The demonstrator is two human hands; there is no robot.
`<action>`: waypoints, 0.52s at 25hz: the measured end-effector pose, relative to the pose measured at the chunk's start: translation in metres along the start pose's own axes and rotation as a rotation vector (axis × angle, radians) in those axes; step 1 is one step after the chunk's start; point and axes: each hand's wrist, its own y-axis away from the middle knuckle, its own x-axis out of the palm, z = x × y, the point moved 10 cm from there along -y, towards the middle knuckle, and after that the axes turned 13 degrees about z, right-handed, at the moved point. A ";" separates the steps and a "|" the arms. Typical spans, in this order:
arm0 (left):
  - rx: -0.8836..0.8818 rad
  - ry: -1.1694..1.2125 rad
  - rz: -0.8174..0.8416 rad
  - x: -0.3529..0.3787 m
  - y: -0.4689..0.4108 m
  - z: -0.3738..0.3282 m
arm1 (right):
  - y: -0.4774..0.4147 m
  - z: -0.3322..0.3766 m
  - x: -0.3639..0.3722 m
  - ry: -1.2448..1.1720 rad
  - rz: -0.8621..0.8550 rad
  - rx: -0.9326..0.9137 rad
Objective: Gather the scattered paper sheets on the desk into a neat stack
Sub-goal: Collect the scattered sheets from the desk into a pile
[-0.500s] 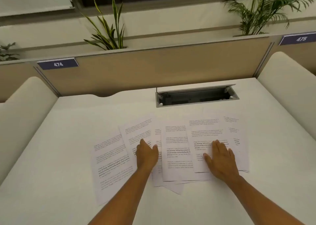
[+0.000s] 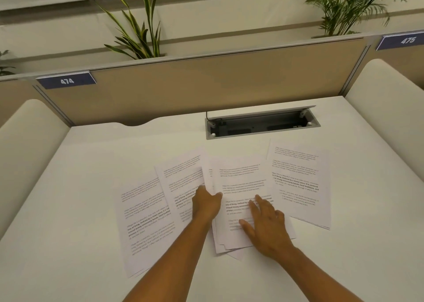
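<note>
Presently the white desk fills most of the view, with a tan partition along its far edge and padded side panels left and right. Blue number plates sit on the partition: 474 at left, 475 at right. Two plants rise behind it, a stiff-leaved one left of centre and a feathery palm at right. An open cable tray is set into the desk near the partition.

The paper sheets lie fanned across the middle of the desk, all printed side up, overlapping in parts. Leftmost sheet is tilted, its near corner close to my left forearm. Next one overlaps it. A middle group is several sheets deep (edges are offset at the near end, so not squared). Rightmost sheets lie just beside that group, well short of the desk's right edge, with a second edge showing under the near side.

My left hand rests where the second sheet meets the middle group; fingers curled, thumb out toward the middle group's edge. Whether it actually pinches a sheet, I cannot tell. My right hand lies flat on the middle group, fingers spread, palm down, grasping nothing.
</note>
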 end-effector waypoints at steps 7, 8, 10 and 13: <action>-0.027 0.049 0.011 -0.003 -0.001 0.017 | -0.007 -0.054 -0.021 -0.066 -0.062 0.104; -0.010 0.063 0.017 -0.002 0.000 0.015 | -0.005 -0.047 -0.015 0.000 -0.048 0.077; 0.034 0.077 0.026 0.003 0.001 0.011 | -0.001 -0.031 -0.003 0.071 -0.015 0.028; 0.099 0.023 0.030 0.009 0.004 0.003 | 0.000 -0.015 0.005 0.084 0.023 -0.003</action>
